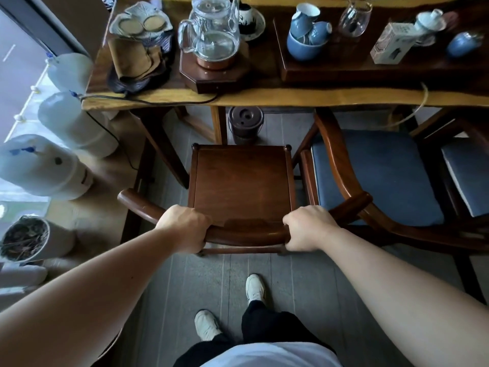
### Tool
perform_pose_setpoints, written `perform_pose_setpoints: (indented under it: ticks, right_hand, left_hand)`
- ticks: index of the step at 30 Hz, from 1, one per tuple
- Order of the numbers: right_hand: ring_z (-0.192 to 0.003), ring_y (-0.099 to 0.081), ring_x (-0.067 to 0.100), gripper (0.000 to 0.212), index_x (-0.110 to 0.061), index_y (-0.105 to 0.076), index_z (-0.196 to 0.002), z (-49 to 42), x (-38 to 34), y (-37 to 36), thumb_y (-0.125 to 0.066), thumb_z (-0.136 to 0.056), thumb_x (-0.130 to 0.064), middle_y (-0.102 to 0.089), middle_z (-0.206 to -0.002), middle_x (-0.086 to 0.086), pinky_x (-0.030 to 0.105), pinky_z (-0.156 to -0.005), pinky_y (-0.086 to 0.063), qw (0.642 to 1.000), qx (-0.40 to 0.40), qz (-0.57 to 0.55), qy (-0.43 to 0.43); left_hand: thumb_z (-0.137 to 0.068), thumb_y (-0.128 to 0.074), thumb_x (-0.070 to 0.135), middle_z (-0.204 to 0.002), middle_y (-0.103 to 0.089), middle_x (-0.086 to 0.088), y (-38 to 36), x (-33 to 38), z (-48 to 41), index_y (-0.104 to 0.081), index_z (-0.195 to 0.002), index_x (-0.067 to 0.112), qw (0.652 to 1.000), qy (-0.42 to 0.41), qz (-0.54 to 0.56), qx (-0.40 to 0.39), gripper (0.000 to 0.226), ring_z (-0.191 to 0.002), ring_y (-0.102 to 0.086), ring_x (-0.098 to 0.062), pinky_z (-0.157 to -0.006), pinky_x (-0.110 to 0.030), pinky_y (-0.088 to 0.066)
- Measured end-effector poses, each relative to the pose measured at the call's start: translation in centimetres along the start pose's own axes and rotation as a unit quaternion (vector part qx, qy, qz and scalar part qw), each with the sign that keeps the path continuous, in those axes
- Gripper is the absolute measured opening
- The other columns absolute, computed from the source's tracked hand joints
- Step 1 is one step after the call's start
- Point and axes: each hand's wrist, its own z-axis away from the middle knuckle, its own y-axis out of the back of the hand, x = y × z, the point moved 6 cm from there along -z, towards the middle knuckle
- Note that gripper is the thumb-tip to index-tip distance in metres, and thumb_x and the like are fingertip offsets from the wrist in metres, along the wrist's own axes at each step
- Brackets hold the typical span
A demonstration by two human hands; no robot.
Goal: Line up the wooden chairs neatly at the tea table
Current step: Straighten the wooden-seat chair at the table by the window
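A dark wooden chair [242, 181] with a bare seat stands in front of me, its front facing the tea table [291, 98]. My left hand [185, 226] and my right hand [307, 227] both grip its curved back rail, one at each side. To its right stands a second wooden chair [341, 170] with a blue cushion, its seat partly under the table edge. A third chair [465, 176] with a blue cushion shows at the far right, cut off by the frame.
The table carries a glass kettle [211, 30] on a wooden base, blue cups [307, 35], a glass pitcher [354, 19] and a small box [391, 43]. A dark bucket [244, 125] sits under the table. Large water jugs [74, 123] and a pot [29, 239] line the left.
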Motion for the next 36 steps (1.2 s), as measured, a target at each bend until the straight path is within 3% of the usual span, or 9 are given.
perform_pose_setpoints:
  ticks: [4,8,17,23,28,32,36]
  right_hand:
    - [-0.078,-0.06,0.021,0.024,-0.028,-0.062,-0.086,0.7,-1.0,-1.0,-0.059,-0.072,-0.046,-0.057,-0.074,-0.007,0.033,-0.07,-0.046,1.0,0.01,-0.004,0.011]
    - [-0.069,-0.054,0.019,0.026,-0.026,-0.061,-0.086,1.3,-1.0,-1.3,-0.059,-0.072,-0.047,-0.052,-0.069,-0.008,0.031,-0.061,-0.04,0.999,0.023,0.01,0.033]
    - [-0.063,-0.054,0.016,0.022,-0.031,-0.052,-0.076,2.5,1.8,-1.5,-0.06,-0.072,-0.051,-0.046,-0.06,-0.011,0.029,-0.062,-0.046,0.998,0.014,0.022,0.061]
    - [-0.069,-0.058,0.018,0.02,-0.029,-0.055,-0.079,2.8,2.0,-1.4,-0.06,-0.074,-0.048,-0.051,-0.067,-0.01,0.029,-0.062,-0.043,0.998,0.023,0.016,0.061]
    - [-0.078,-0.062,0.023,0.02,-0.028,-0.052,-0.079,2.0,1.6,0.1,-0.061,-0.074,-0.046,-0.06,-0.076,-0.005,0.03,-0.062,-0.04,0.997,0.049,0.009,0.057]
    - [-0.079,-0.063,0.024,0.021,-0.026,-0.061,-0.087,0.9,0.3,-0.1,-0.061,-0.074,-0.042,-0.063,-0.078,-0.003,0.033,-0.069,-0.051,0.997,0.037,-0.014,0.059]
    - [-0.082,-0.064,0.025,0.028,-0.027,-0.065,-0.099,1.0,1.2,0.2,-0.061,-0.075,-0.041,-0.068,-0.086,-0.002,0.032,-0.066,-0.045,0.997,0.04,-0.007,0.068]
  left_hand:
    - [-0.075,-0.056,0.041,-0.07,-0.057,0.013,-0.5,-0.3,0.4,-0.054,-0.088,0.034,1.0,-0.014,-0.006,-0.011,0.015,-0.063,-0.055,-0.01,-0.054,-0.026,-0.041]
    - [-0.072,-0.057,0.042,-0.071,-0.059,0.012,-0.6,0.1,0.8,-0.057,-0.089,0.034,1.0,0.006,0.005,0.002,0.02,-0.065,-0.058,-0.013,-0.06,-0.027,-0.046]
    - [-0.077,-0.049,0.039,-0.074,-0.062,0.011,-0.5,4.0,1.1,-0.059,-0.1,0.034,1.0,0.019,0.022,0.01,0.026,-0.064,-0.059,-0.014,-0.054,-0.027,-0.035]
    - [-0.075,-0.045,0.037,-0.074,-0.061,0.012,-1.0,3.8,0.8,-0.056,-0.107,0.038,1.0,0.007,0.017,0.012,0.034,-0.066,-0.06,-0.012,-0.054,-0.026,-0.041]
    - [-0.078,-0.047,0.036,-0.073,-0.058,0.014,0.3,2.0,0.1,-0.055,-0.095,0.036,1.0,0.019,-0.011,-0.008,0.019,-0.067,-0.058,-0.01,-0.058,-0.026,-0.046]
    - [-0.078,-0.047,0.035,-0.073,-0.053,0.015,0.8,0.6,-0.1,-0.054,-0.094,0.04,0.999,0.031,-0.01,-0.019,0.019,-0.075,-0.06,-0.009,-0.062,-0.026,-0.045]
    - [-0.076,-0.046,0.033,-0.077,-0.06,0.013,0.6,0.9,-0.4,-0.055,-0.094,0.036,0.999,0.036,-0.007,-0.017,0.021,-0.074,-0.061,-0.011,-0.063,-0.027,-0.046]
